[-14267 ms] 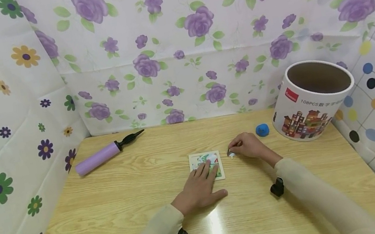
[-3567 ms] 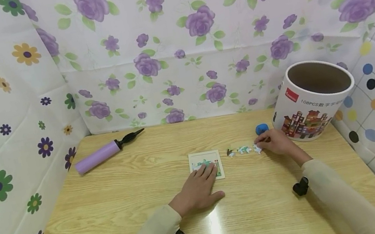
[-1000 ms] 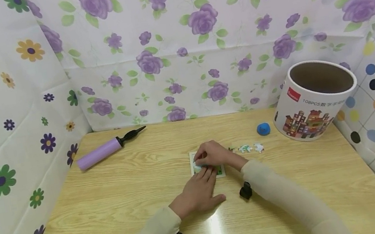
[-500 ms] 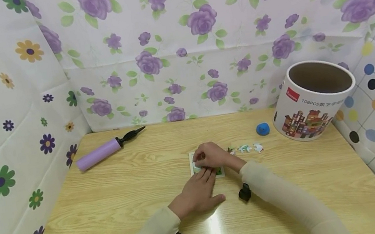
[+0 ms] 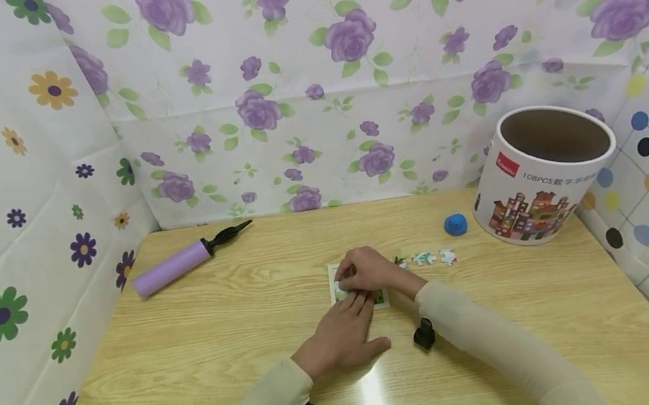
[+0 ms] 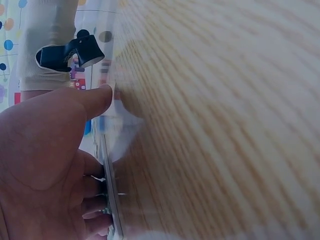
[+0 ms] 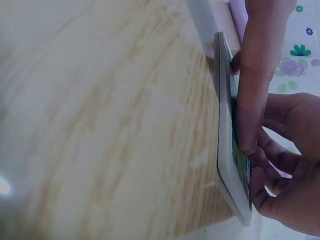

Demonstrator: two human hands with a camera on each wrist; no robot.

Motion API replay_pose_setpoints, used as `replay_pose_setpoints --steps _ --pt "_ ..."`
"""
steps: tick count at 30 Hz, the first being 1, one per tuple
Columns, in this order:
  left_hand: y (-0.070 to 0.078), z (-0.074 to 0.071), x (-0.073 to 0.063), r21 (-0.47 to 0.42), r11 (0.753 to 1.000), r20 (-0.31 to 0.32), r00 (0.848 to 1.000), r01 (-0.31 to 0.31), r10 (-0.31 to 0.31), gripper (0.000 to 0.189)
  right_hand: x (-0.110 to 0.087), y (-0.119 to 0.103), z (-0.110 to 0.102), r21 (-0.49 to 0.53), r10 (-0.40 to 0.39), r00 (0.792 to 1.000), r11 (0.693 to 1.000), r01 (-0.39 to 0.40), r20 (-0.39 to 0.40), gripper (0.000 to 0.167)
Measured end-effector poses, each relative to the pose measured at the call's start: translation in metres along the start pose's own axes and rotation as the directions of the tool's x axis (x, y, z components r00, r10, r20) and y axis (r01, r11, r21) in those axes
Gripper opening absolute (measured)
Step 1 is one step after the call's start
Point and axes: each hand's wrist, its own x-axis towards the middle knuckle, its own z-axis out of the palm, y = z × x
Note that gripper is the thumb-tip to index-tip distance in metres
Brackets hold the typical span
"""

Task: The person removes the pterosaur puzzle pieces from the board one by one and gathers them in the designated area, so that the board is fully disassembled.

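Observation:
A small square jigsaw puzzle [image 5: 334, 296] in a pale frame lies mid-table. My left hand [image 5: 342, 333] stretches flat over its lower part, fingertips on the picture and thumb spread out on the wood. From the right, my right hand [image 5: 369, 270] reaches across the puzzle's upper part with fingers curled down. In the right wrist view its fingertips meet the edge of the green picture on the puzzle board [image 7: 226, 145]; I cannot tell whether they pinch a piece. Three loose puzzle pieces [image 5: 423, 259] lie in a row on the table, right of the frame.
Behind the loose pieces sits a small blue lump [image 5: 455, 224]. A big white printed bucket [image 5: 542, 200] stands at the back right. At the back left lies a purple hand pump [image 5: 172, 268] with a black nozzle. Patterned cloths hang behind and at both sides.
Over the longer span, the loose pieces came to lie in a row, placed by the right hand, which then moved left onto the puzzle. In the last second both hands barely move.

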Motion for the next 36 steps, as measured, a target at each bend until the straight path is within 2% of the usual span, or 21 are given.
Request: replay_pose_setpoints --steps 17,26,36 --pt "0.0 0.0 0.001 0.011 1.0 0.002 1.0 -0.007 0.007 0.09 -0.003 -0.002 -0.007 0.082 -0.033 0.999 0.996 0.033 -0.009 0.008" --pt "-0.001 -0.001 0.001 0.005 1.0 -0.02 0.999 -0.026 0.026 0.087 -0.006 0.001 -0.008 0.123 0.046 0.997 0.992 -0.038 -0.067 0.012" --pt "0.0 0.001 0.002 0.005 1.0 -0.008 1.0 -0.008 0.008 0.087 -0.024 0.006 -0.034 0.102 0.07 0.991 0.993 -0.059 -0.11 0.015"
